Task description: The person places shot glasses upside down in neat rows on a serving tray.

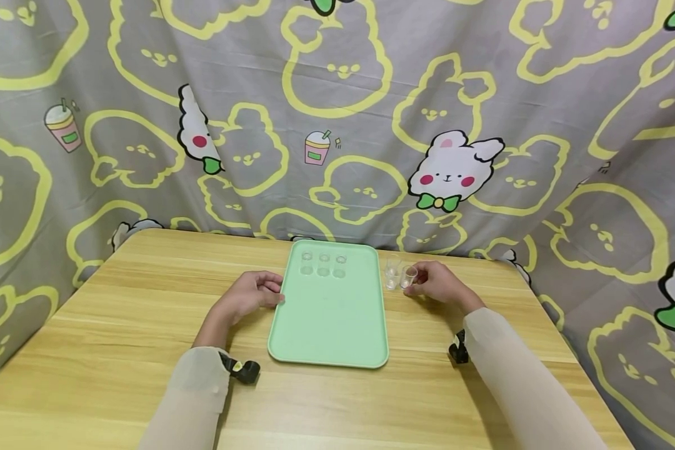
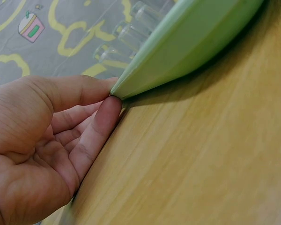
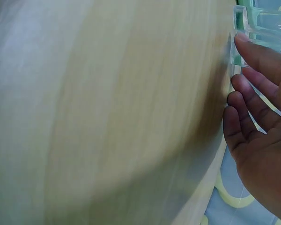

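Note:
A light green tray (image 1: pixel 329 325) lies on the wooden table, with three small clear glasses (image 1: pixel 324 265) standing in a row near its far left corner. My left hand (image 1: pixel 252 294) pinches the tray's left rim between thumb and finger, as the left wrist view shows at the tray edge (image 2: pixel 178 61). Right of the tray, my right hand (image 1: pixel 439 282) holds a small clear glass (image 1: pixel 408 277) between thumb and fingers. More clear glass (image 1: pixel 392 265) stands beside it; overlapping outlines hide the exact number. In the right wrist view the thumb touches the glass (image 3: pixel 239 49).
The wooden table (image 1: pixel 135 325) extends on both sides of the tray and in front of it. A grey curtain (image 1: pixel 365 181) with yellow cartoon outlines hangs behind the table's far edge and along the sides.

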